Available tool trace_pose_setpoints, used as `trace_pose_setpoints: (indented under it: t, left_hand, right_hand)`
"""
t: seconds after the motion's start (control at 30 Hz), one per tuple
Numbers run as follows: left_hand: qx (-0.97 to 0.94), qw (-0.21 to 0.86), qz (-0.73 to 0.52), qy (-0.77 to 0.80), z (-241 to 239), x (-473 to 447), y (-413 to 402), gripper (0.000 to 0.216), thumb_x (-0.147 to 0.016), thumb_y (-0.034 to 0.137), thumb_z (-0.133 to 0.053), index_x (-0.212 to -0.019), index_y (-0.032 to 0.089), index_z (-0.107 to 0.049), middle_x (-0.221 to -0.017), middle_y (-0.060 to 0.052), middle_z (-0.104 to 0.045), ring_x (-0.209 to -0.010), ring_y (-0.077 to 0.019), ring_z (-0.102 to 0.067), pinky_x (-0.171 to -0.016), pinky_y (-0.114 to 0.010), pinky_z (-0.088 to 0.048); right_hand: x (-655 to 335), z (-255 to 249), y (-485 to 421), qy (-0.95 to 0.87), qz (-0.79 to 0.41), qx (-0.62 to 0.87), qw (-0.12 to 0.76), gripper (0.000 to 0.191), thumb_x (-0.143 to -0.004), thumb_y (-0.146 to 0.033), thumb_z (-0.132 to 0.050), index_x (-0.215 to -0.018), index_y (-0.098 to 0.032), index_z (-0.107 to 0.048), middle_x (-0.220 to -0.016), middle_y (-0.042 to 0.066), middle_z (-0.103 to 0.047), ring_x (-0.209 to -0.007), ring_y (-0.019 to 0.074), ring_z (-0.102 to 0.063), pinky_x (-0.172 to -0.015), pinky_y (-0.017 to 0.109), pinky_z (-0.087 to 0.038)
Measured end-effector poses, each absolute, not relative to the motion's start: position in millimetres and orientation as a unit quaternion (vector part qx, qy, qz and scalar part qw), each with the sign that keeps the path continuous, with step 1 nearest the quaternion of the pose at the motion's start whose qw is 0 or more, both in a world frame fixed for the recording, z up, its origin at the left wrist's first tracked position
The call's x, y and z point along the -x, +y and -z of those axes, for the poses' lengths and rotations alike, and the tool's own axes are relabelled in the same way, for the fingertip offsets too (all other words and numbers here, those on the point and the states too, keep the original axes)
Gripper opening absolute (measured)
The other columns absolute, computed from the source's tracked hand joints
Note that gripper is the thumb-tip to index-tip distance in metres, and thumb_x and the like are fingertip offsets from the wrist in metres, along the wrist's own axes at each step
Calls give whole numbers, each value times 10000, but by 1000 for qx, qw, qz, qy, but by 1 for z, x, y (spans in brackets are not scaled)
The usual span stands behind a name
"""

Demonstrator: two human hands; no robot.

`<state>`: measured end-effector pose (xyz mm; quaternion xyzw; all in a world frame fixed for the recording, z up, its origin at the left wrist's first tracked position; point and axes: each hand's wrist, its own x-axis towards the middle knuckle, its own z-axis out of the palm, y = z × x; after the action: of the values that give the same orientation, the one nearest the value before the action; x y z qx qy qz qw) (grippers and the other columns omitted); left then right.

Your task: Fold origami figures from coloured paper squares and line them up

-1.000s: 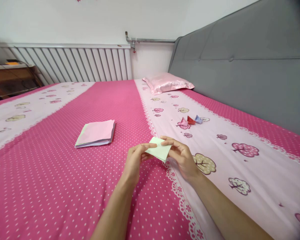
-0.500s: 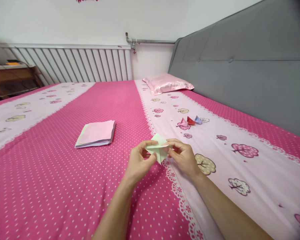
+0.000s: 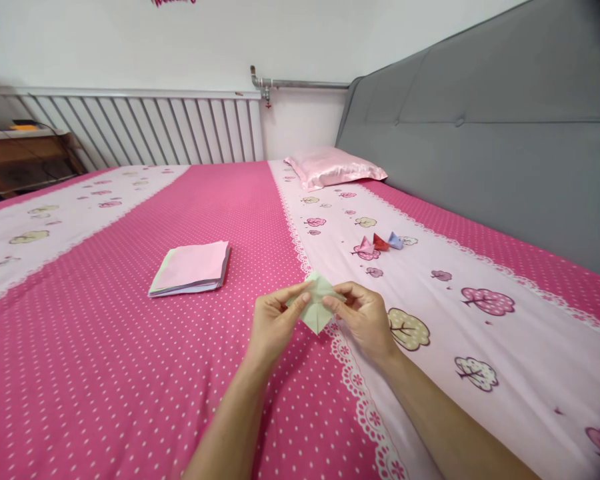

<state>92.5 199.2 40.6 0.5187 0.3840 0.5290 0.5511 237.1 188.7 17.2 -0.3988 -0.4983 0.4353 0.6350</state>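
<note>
A pale green piece of folded paper [image 3: 317, 316] is held up between my two hands, just above the bedspread. Its shape is a diamond with a crease down the lower half. My left hand [image 3: 275, 325] pinches the left corner, thumb on the near face and fingers behind. On the right corner, my right hand [image 3: 364, 319] has the same kind of pinch, its thumb near the paper's middle. Both hands' fingertips are partly hidden behind the paper.
A stack of coloured paper squares [image 3: 193, 267], pink on top, lies left on the bedspread [image 3: 130, 373]. Small folded paper pieces in pink [image 3: 366, 245], red [image 3: 380, 242] and blue [image 3: 395, 241] sit in a row to the right. Beyond are a pink pillow [image 3: 333, 168] and grey headboard [image 3: 480, 147].
The green paper's raised middle fold now lies flat, so its face shows as an open diamond. My left thumb has moved up onto the paper's face; both hands stay in nearly the same place.
</note>
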Motion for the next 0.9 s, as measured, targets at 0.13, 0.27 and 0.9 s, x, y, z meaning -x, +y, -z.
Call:
trace_pose_setpoints:
  t: [0.13, 0.27, 0.9]
  left_hand:
    - [-503, 581, -522, 369, -46, -93, 197, 509, -697, 252, -691, -1186, 188, -563, -751, -41, -719, -596, -118, -627, -578, -217, -498]
    - [-498, 593, -515, 367, -45, -92, 197, 526, -680, 276, -702, -1174, 156, -568, -732, -53, -712, -602, -142, -635, -592, -247, -508]
    - [-489, 573, -479, 450, -43, -90, 197, 381, -684, 464, -651, -552, 108, -613, -467, -24, -569, -394, -103, -483, -388, -196, -333]
  right_hand:
    - [-237, -17, 188, -471, -453, 381, 654, 302, -673, -236, -727, -911, -237, -542, -633, -67, -578, -552, 83, -529, -526, 198, -422]
    - [-238, -18, 189, -471, -472, 384, 638, 249, -685, -258, -717, -902, -206, -607, -625, -54, -568, -545, 79, -527, -538, 205, -435]
    - [-234, -18, 186, -528, -529, 383, 542, 265, -778, -390, -597, -795, -141, -687, -598, -7, -564, -522, 90, -465, -495, 231, -367]
